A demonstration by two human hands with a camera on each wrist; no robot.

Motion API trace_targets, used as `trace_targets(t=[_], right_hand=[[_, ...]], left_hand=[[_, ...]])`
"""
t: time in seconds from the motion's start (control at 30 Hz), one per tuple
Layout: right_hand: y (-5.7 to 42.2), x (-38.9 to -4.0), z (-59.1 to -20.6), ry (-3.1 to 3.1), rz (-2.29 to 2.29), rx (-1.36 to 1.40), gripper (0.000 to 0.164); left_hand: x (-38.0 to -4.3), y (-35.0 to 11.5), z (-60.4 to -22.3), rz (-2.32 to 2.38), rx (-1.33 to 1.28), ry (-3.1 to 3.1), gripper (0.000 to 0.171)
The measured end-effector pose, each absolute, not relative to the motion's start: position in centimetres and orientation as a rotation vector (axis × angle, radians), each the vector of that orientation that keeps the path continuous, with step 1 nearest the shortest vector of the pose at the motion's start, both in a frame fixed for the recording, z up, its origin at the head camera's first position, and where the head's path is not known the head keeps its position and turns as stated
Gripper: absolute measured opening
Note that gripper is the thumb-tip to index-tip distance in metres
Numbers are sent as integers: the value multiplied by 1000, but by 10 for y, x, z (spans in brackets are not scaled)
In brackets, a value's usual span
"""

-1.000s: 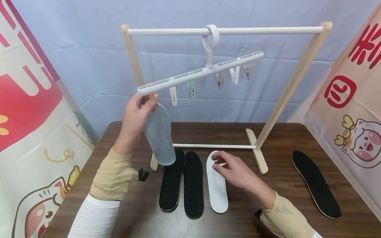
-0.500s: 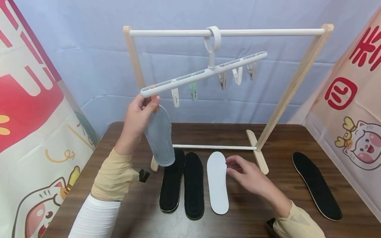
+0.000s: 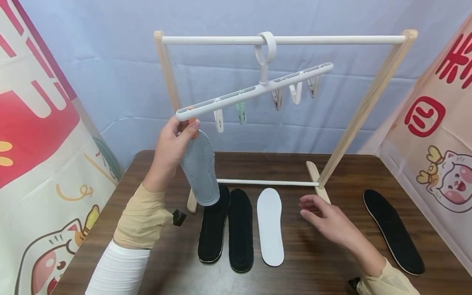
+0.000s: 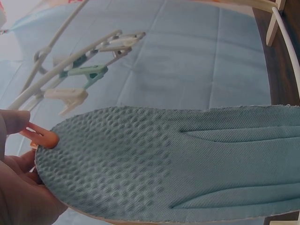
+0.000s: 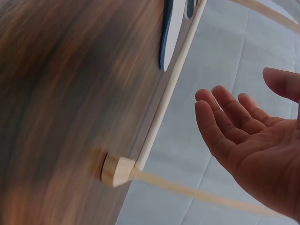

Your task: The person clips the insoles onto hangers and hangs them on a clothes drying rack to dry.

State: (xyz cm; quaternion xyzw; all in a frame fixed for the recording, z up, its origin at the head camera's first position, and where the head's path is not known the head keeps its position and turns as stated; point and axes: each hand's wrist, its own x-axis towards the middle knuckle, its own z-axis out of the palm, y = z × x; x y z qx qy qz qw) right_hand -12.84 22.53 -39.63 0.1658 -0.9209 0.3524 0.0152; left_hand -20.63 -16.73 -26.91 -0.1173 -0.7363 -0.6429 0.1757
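Clerk: Head view. What is listed?

Keeper: Bench [image 3: 306, 268], dark wood grain. Rack [image 3: 363, 112], wooden with white rods, standing on it. Hanger [image 3: 264, 83], white, hooked over the upper rod [image 3: 332, 39]; five clips [image 3: 219, 121] along its bar, white, green and grey-brown. Black pair of insoles [image 3: 241, 229], side by side on the bench. White insole [image 3: 271, 227], one, just right of the pair. Single black insole [image 3: 393, 232], far right.

Clerk: And the grey-blue insole [image 3: 200, 172]?

Keeper: Suspended below the hanger's left end, beside the left hand [image 3: 171, 143]. Right hand [image 3: 330, 221]: above the bench, right of the white insole, apart from it.

Clerk: Left wrist view.

Keeper: Orange clip [image 4: 44, 138], one, set on the dimpled end of the grey-blue insole. Left grip: thumb and fingers pinching the clip's tail.

Clerk: Right wrist view.

Keeper: Right grip: unclenched, palm in view, fingers loosely bent. Light-blue cloth [image 5: 225, 42] behind. Wooden foot [image 5: 117, 170] of the rack, one. An insole shows in part at the top; which one, I cannot tell.
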Motion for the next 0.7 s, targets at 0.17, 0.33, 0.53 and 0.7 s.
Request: trace_targets(t=[0.17,0.33,0.53,0.7], right_hand=[[240,-126,-399,-2891,1050,473,31],[251,-123,-401,-2900,1042,430,33],[265,-119,-401,-2938,977,379,36],[280,-115,-402,-2924,937,335,36]], left_hand=[[-206,-168,-269,-1815,-336,-2089,45],[-206,-169,-269,-1823,-326,-2095,46],[-206,-167,-269,-1826,-327,-2093,45],[-204,-167,-269,-1805,-324,-2108,46]])
